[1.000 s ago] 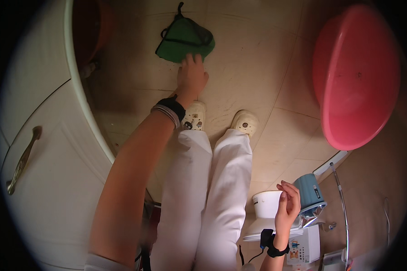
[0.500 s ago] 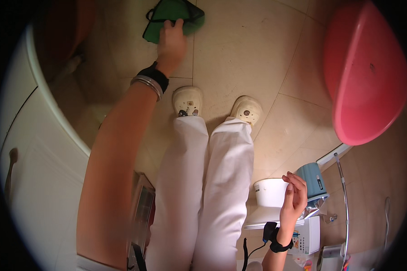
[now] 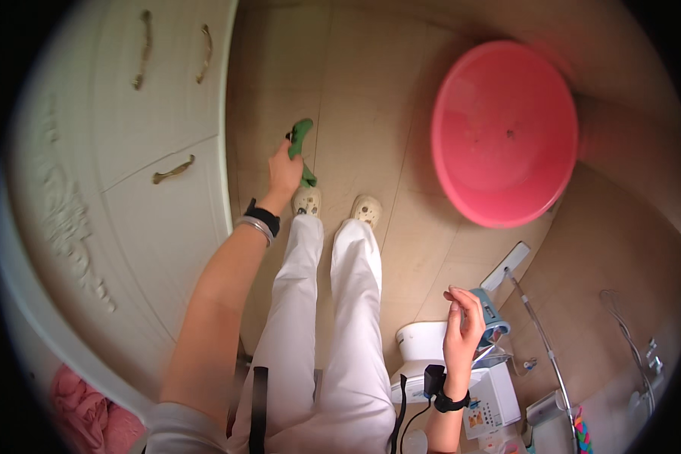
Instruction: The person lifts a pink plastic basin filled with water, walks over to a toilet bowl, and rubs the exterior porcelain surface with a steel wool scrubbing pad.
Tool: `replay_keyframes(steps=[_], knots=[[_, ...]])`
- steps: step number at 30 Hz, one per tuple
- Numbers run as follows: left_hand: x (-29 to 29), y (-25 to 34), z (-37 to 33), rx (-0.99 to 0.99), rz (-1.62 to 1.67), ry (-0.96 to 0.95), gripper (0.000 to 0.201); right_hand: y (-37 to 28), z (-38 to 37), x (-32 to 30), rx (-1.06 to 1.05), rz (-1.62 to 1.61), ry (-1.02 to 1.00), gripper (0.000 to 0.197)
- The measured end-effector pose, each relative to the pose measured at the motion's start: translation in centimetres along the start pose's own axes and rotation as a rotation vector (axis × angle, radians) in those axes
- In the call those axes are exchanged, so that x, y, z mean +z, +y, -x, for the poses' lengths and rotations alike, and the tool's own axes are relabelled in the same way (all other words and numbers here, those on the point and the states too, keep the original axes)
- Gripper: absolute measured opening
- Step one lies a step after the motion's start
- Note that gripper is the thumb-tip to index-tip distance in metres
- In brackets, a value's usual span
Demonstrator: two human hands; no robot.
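My left hand (image 3: 284,172) is closed on a green fabric bag (image 3: 300,140) with black trim, its shape folded and narrow in the grip. It hangs above the tiled floor, just beyond the toe of my left cream clog (image 3: 307,201). My right hand (image 3: 463,325) is raised at the lower right with its fingers loosely bent and nothing visible in it. Behind the right hand, and partly hidden by it, is a blue bin (image 3: 491,314). A white toilet (image 3: 419,342) is on that same side.
A large pink basin (image 3: 499,144) stands at the right. White cabinets (image 3: 159,250) with brass-coloured handles line the left side. A flat mop (image 3: 533,318) leans at the lower right near a white box (image 3: 494,401). Pink cloth (image 3: 91,416) lies at the lower left.
My left hand has lifted the green bag off the floor and drawn it nearer to my feet. The view has shifted and shows more cabinet and the whole basin. My right hand stays raised.
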State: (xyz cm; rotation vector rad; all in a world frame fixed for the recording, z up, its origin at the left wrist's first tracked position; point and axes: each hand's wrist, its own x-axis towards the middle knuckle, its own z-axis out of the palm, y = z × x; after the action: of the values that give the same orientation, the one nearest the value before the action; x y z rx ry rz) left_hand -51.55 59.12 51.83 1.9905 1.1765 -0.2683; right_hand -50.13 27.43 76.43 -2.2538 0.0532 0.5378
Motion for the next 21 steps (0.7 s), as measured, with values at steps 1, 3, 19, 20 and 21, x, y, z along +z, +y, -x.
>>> replay_keyframes(steps=[1, 3, 19, 20, 21], knots=[[-2.4, 1.8, 2.7, 0.008, 0.040, 0.036, 0.032, -2.8, 1.5, -2.5, -0.038, 0.002, 0.008, 0.016], [-8.3, 7.0, 8.9, -0.045, 0.159, 0.019, 0.031, -8.7, 5.0, -7.5, -0.100, -0.006, 0.031, 0.017], [-55.3, 20.5, 59.1, 0.338, 0.890, 0.166, 0.032, -37.2, 28.3, -27.5, -0.775, -0.167, -0.024, 0.029], [-56.5, 19.9, 60.3, 0.272, 1.003, 0.227, 0.035, -37.8, 28.0, -27.0, -0.831, -0.164, -0.028, 0.029], [-57.9, 18.0, 61.2, 0.279, 1.017, 0.254, 0.037, -38.9, 28.1, -26.5, -0.833, -0.168, -0.045, 0.029]])
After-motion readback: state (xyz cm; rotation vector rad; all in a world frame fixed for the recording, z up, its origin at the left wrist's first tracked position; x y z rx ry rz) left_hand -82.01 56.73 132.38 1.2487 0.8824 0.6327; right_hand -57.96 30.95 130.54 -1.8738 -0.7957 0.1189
